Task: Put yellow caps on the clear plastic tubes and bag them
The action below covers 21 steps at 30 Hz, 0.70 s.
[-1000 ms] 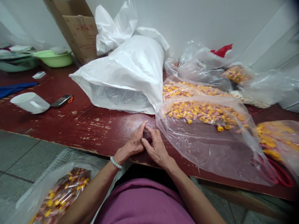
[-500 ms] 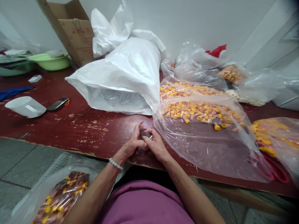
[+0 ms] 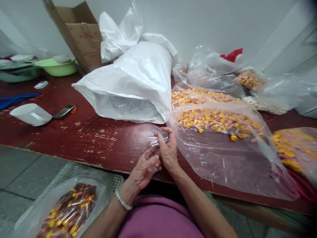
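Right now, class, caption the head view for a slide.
Right hand holding clear tubes, left hand beside it, near an open white sack.

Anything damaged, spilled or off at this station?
Damage, yes: the red tabletop looks badly worn, with chipped pale patches in front of the white sack and along the near edge. The white mug appears to lean, though lens distortion may explain that. No obvious spill.

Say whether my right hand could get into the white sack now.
Probably yes: the white sack gapes toward you beyond the right hand, though the clear tubes it holds could hinder it.
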Motion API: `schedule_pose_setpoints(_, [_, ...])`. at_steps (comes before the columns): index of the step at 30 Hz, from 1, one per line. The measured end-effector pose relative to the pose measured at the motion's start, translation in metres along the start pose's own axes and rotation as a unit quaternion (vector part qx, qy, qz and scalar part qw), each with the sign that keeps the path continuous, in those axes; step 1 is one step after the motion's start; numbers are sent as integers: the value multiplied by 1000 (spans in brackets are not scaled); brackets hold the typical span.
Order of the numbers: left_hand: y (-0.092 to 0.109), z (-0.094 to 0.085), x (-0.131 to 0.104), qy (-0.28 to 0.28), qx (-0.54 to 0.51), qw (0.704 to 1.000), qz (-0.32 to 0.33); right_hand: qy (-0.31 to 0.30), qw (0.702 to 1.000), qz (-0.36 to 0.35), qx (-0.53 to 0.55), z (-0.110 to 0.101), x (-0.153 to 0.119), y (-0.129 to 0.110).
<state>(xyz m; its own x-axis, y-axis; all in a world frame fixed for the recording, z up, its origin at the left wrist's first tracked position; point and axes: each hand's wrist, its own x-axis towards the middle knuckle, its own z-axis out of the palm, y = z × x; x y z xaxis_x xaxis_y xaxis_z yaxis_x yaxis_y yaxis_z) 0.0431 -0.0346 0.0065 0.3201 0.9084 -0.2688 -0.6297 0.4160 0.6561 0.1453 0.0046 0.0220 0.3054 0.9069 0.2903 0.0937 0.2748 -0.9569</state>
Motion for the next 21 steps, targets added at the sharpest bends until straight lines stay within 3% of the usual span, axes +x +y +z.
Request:
schedule_pose_setpoints(3, [-13, 7, 5, 15, -19, 999, 43, -25, 999, -27, -34, 0, -7, 2])
schedule_pose_setpoints(7, [-8, 6, 21, 49, -6, 995, 81, -39, 998, -23, -43, -7, -16, 9])
schedule_pose_setpoints(10, [-1, 2, 26, 76, 66, 989, 111, -32, 999, 18, -8, -10, -19, 17])
schedule_pose_setpoints(12, [3, -1, 29, 106, 174, 968, 150, -32, 999, 39, 13, -11, -20, 25])
schedule_pose_setpoints(14, [9, -4, 32, 126, 327, 914, 207, -39, 998, 40, 24, -12, -19, 32])
schedule_pose_setpoints(16, [17, -5, 35, 117, 472, 831, 268, -53, 998, 23, 12, -14, -18, 38])
schedule_pose_setpoints(19, [31, -3, 39, 59, 611, 715, 335, -77, 996, -17, -51, -18, -13, 42])
schedule_pose_setpoints(21, [39, 0, 40, -2, 659, 671, 340, -105, 990, -34, -88, -23, -8, 41])
